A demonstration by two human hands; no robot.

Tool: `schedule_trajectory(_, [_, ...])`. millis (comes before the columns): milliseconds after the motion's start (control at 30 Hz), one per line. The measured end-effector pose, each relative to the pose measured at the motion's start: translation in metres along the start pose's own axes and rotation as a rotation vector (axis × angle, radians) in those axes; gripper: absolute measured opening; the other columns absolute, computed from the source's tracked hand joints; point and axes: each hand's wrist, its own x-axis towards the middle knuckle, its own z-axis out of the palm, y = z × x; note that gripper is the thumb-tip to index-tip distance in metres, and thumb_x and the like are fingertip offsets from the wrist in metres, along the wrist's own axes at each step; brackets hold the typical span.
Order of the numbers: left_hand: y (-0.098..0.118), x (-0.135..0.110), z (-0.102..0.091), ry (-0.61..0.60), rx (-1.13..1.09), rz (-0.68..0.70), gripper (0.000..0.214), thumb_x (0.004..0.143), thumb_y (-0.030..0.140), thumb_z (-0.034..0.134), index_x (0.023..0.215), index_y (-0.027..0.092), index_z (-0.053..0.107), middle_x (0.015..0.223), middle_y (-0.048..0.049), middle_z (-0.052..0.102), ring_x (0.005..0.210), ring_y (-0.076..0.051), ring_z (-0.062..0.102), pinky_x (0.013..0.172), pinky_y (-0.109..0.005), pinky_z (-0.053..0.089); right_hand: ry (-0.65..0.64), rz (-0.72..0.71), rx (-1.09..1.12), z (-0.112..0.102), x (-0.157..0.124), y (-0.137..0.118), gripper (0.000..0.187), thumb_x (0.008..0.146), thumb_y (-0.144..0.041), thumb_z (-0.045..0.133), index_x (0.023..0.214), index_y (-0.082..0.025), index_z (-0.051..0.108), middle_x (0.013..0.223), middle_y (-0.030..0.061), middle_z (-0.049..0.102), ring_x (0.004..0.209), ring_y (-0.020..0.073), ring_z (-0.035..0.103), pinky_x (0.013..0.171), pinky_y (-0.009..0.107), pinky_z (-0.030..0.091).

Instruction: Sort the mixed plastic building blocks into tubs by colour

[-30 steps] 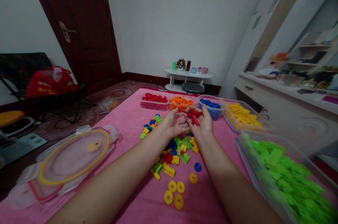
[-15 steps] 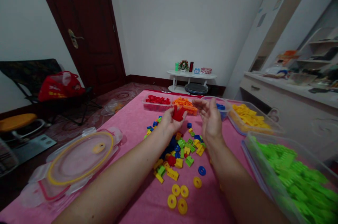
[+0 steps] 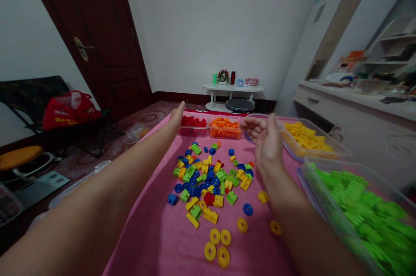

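My left hand [image 3: 177,115] is stretched out to the left side of a clear box of red bricks [image 3: 194,121]. It is seen nearly edge-on, with its fingers mostly hidden, so what it holds does not show. Palm turned inward, my right hand [image 3: 268,141] hovers with its fingers spread and nothing in them, in front of the box on the back right. Between my arms lies a loose pile of toy bricks [image 3: 205,166] in yellow, green, blue and red. Several yellow rings [image 3: 223,257] and a blue ring [image 3: 248,209] lie nearer to me.
A box of orange bricks [image 3: 225,131] adjoins the red one. Boxes of yellow bricks [image 3: 307,137] and green bricks [image 3: 360,211] line the right side of the pink cloth [image 3: 260,250]. A clear lid [image 3: 69,189] is partly behind my left arm. A white dresser [image 3: 351,124] stands at right.
My left hand, which held red bricks over the pile, has moved left and away from me to the red box. My right hand has barely moved. More of the pile now shows.
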Motion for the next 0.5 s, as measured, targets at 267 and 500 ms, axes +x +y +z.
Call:
schedule_trajectory(267, [0.002, -0.090, 0.005, -0.369, 0.028, 0.141, 0.014, 0.067, 0.013, 0.062, 0.076, 0.013, 0.072, 0.071, -0.0040, 0.068, 0.076, -0.016, 0.060, 0.083, -0.030, 0.045, -0.531, 0.214, -0.451, -0.002, -0.010, 0.008, 0.020, 0.061, -0.031, 0.072, 0.072, -0.015, 0.067, 0.062, 0.0008, 0.065, 0.055, 0.0113, 0.057, 0.052, 0.023, 0.044])
schedule_trajectory(500, [0.027, -0.125, -0.012, -0.560, 0.091, 0.098, 0.011, 0.066, 0.006, 0.064, 0.070, 0.013, 0.072, 0.068, -0.0035, 0.068, 0.064, -0.012, 0.057, 0.068, -0.021, 0.045, -1.226, 0.604, -0.488, 0.016, -0.055, 0.020, 0.033, 0.069, -0.031, 0.067, 0.099, -0.019, 0.066, 0.073, 0.0015, 0.067, 0.054, 0.0104, 0.061, 0.040, 0.015, 0.041])
